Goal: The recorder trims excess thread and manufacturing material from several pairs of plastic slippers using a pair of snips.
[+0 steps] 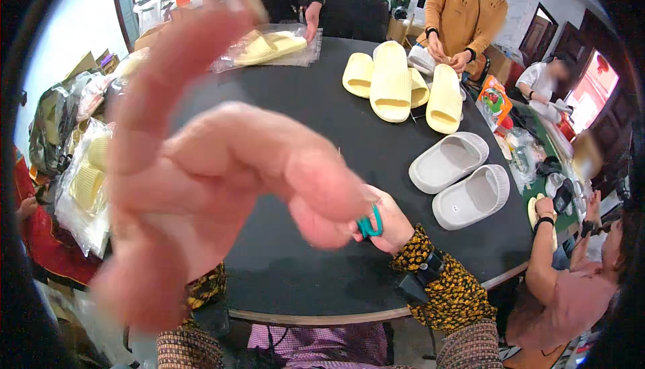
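My left hand [215, 167] looms large and blurred close to the camera, over the left of the black table. Two of its fingertips press together in a pinch, and another finger is raised. What lies between the tips, if anything, I cannot make out. Just beyond that pinch, my right hand [388, 224] is closed on a small teal looped item [371, 224], whose other end is hidden. Nearest to the right hand are two pale grey slippers, a front one [467, 211] and a back one [443, 167], lying side by side.
Yellow slippers [391, 90] lie farther back on the black table [336, 281]. At the far side a person [312, 16] handles bagged yellow slippers [272, 46]; another in orange [463, 6] works beside them. More people are at the right. Plastic-bagged slippers [87, 184] lie at left.
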Demonstrator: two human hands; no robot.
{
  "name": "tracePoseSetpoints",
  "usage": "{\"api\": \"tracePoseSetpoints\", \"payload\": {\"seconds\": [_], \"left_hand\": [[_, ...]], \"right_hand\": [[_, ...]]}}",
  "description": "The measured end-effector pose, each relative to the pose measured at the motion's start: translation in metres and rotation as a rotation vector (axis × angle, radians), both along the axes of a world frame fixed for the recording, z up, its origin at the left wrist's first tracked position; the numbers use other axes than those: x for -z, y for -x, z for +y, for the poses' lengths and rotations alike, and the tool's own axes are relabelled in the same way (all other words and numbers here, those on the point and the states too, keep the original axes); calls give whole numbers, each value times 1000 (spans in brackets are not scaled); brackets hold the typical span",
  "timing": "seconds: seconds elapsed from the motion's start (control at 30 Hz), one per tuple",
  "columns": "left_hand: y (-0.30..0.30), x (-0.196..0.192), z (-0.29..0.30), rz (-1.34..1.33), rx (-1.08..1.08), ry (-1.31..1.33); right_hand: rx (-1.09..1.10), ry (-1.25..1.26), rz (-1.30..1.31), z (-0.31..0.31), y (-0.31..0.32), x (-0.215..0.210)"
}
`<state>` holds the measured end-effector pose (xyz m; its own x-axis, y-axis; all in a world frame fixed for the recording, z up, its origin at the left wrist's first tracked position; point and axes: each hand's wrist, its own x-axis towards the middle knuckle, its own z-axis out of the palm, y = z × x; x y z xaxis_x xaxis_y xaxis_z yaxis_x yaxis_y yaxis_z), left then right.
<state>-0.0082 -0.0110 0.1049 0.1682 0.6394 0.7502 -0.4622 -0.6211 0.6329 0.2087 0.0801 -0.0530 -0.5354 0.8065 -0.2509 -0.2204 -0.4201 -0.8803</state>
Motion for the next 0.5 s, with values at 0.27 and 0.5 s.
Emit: {"api": "tracePoseSetpoints", "payload": {"seconds": [0.27,0.5], "left_hand": [[8,10,14,-53,-189,-46],[15,22,29,-75,-260,1]], "right_hand": [[-20,17,-39,6,-1,1],[-33,24,-46,5,-2,2]]}}
